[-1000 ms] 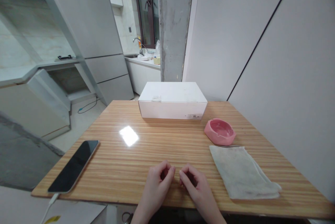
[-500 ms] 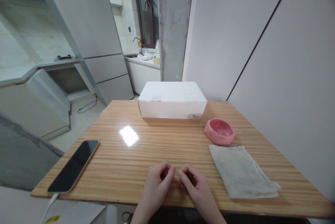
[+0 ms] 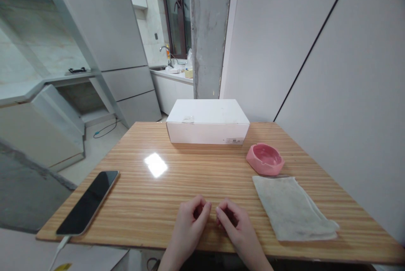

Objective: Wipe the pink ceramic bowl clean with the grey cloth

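Note:
My left hand [image 3: 189,222] and my right hand [image 3: 236,224] rest side by side on the near edge of a striped wooden table [image 3: 177,178]. Both have their fingers curled inward in loose fists, fingertips almost touching each other. Nothing shows inside either hand. A folded pale cloth [image 3: 292,207] lies just right of my right hand. Beyond it sits a pink ashtray [image 3: 265,159]. A closed white cardboard box [image 3: 207,121] stands at the table's far edge. A black phone [image 3: 88,201] lies face up near the left front corner, with a white cable at its near end.
A white wall runs along the table's right side. A grey concrete pillar [image 3: 209,30] rises behind the box. To the left are a grey fridge [image 3: 104,26], kitchen counters and a sink with a tap [image 3: 164,49]. The floor drops away left of the table.

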The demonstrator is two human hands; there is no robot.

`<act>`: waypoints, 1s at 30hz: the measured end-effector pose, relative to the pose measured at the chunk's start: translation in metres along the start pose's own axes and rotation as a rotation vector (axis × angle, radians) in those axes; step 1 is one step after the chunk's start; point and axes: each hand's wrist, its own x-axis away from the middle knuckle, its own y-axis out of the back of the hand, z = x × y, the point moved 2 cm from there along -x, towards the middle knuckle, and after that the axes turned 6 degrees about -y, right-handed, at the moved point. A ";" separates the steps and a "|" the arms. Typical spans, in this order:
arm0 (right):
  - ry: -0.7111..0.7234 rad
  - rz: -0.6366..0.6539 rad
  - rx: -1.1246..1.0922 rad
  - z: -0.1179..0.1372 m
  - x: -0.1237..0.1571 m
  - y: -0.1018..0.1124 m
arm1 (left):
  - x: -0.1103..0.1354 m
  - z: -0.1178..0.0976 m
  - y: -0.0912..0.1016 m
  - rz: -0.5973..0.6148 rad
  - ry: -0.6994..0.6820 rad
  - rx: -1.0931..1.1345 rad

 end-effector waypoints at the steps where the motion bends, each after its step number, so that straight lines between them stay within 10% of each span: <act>1: 0.003 0.000 0.002 -0.001 0.000 0.000 | 0.000 0.000 0.000 0.000 -0.002 0.002; 9: 0.062 -0.145 0.084 -0.005 0.003 0.003 | 0.000 0.000 -0.001 0.004 0.004 -0.009; 14: 0.415 -0.579 0.558 -0.017 0.023 0.046 | 0.002 0.003 0.000 -0.005 0.014 0.007; 20: 0.475 -0.699 0.867 -0.042 0.045 0.097 | -0.013 -0.025 -0.008 0.007 0.034 0.099; 26: 0.474 -0.696 0.917 -0.054 0.048 0.094 | -0.077 -0.078 -0.057 0.112 -0.358 0.107; 30: 0.473 -0.751 0.927 -0.056 0.046 0.089 | -0.127 -0.066 -0.107 0.140 -0.374 0.085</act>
